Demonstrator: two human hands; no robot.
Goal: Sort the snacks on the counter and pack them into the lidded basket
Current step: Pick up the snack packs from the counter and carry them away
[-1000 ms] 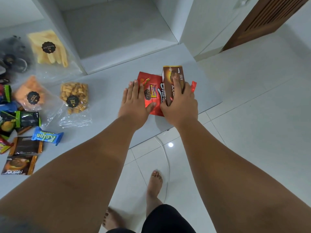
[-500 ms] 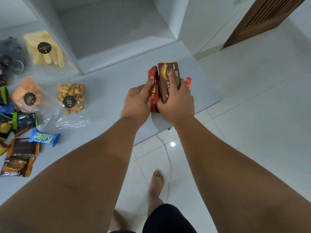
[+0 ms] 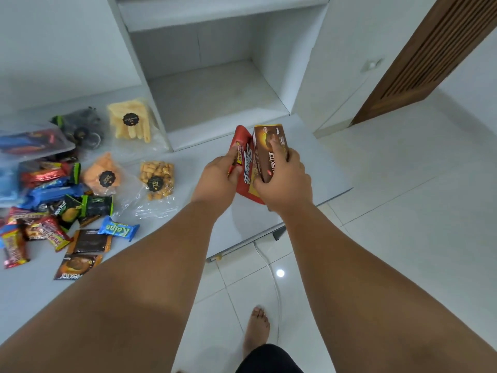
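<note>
My left hand [image 3: 217, 179] grips a red snack bag [image 3: 244, 168] held on edge above the right end of the grey counter [image 3: 188, 162]. Pressed against that bag is a brown Nextar box [image 3: 270, 152], and my right hand [image 3: 285, 184] grips it, fingers over its top face. On the left of the counter lie clear bags of yellow sticks [image 3: 131, 122], orange crackers [image 3: 103, 176] and small golden puffs [image 3: 157, 176]. A heap of small wrapped snacks [image 3: 48, 211] and a blue Kalpa bar [image 3: 118, 228] lie further left. No basket is in view.
A white open shelf niche [image 3: 215, 84] stands behind the counter. A brown slatted door [image 3: 430, 57] is at the far right. White floor tiles and a thin white cable [image 3: 271, 265] lie below the counter edge, with a bare foot [image 3: 256, 329] on the floor.
The red bag and brown box lay flat under my hands; both hands have closed on them and stood them up together off the counter. My view has tilted up.
</note>
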